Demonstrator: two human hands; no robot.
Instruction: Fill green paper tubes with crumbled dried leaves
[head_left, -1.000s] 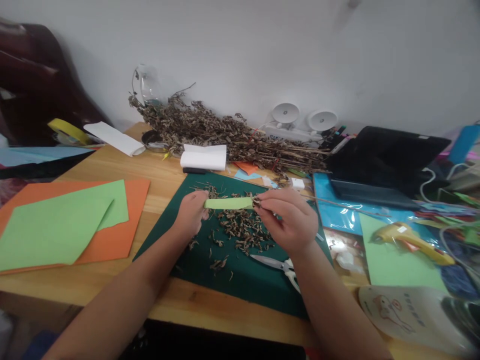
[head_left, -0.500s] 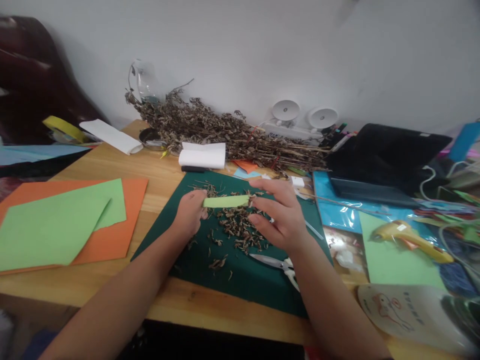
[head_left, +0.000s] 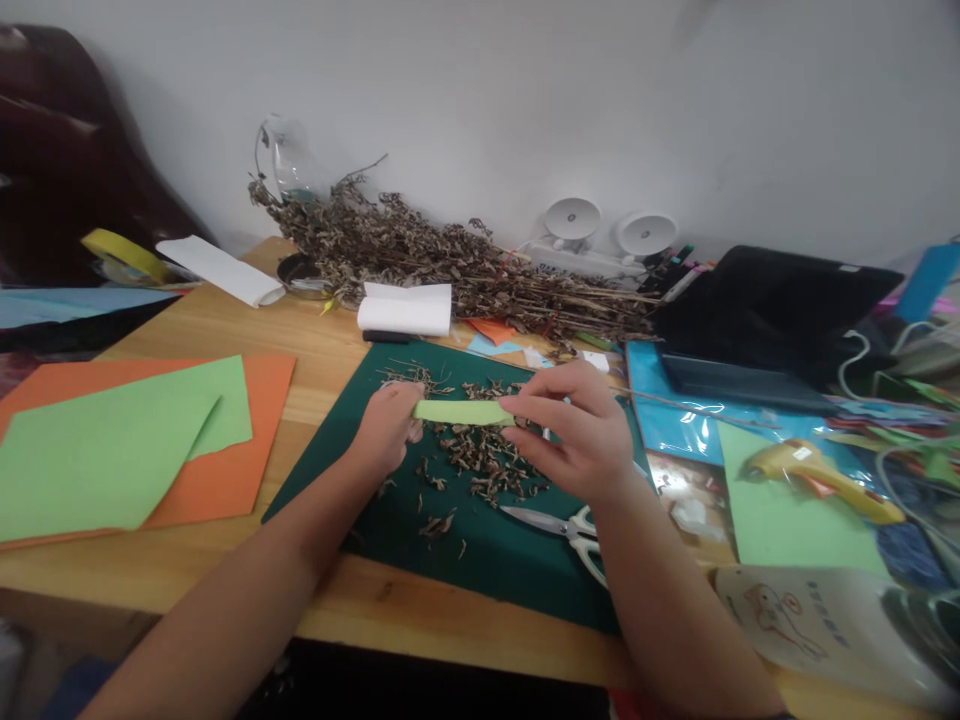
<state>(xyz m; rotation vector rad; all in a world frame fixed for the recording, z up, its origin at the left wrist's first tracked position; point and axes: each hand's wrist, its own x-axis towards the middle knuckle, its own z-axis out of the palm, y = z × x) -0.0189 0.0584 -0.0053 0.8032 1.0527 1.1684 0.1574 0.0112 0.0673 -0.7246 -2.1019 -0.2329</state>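
My left hand [head_left: 390, 425] is closed around the left end of a narrow, light-green folded paper strip [head_left: 459, 411]. The strip lies level in the air over a dark green cutting mat [head_left: 427, 560]. At its right end the fingertips of my right hand [head_left: 574, 430] come together on the paper, though the exact grip is partly hidden. Crumbled dried leaves [head_left: 487, 460] are spread on the mat below and behind the strip. Scissors [head_left: 559, 524] with white handles rest on the mat by my right wrist, blades apart.
Dried plant stems [head_left: 450, 250] lie along the wall behind a white paper roll [head_left: 405, 310]. Green sheets [head_left: 112, 440] cover orange ones [head_left: 270, 420] at left. Right stand a tablet [head_left: 780, 320], a yellow glue gun [head_left: 825, 480] and a lying jar [head_left: 810, 620].
My right hand has drawn its fingers in from a looser spread onto the strip's right end. The strip and my left hand have shifted slightly right.
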